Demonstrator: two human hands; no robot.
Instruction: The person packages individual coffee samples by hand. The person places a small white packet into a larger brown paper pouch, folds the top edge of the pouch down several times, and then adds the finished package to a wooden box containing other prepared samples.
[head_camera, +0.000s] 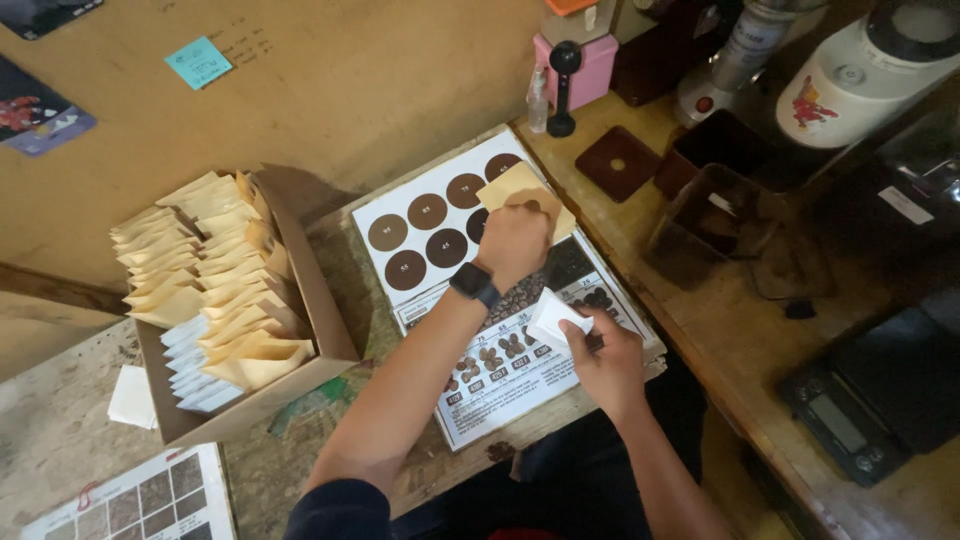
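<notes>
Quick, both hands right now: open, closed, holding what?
Left hand: closed on a tan paper pouch over the printed colour chart.
Right hand: closed on a small white packet.

From the head view I see my left grip pinching a tan paper pouch above a printed chart of brown colour discs lying on the bench. A dark watch sits on that wrist. My right grip holds a small white sachet just over the chart's lower half. To the left stands an open cardboard box packed with upright tan and white pouches. A digital scale rests at the far right, well apart from both hands.
</notes>
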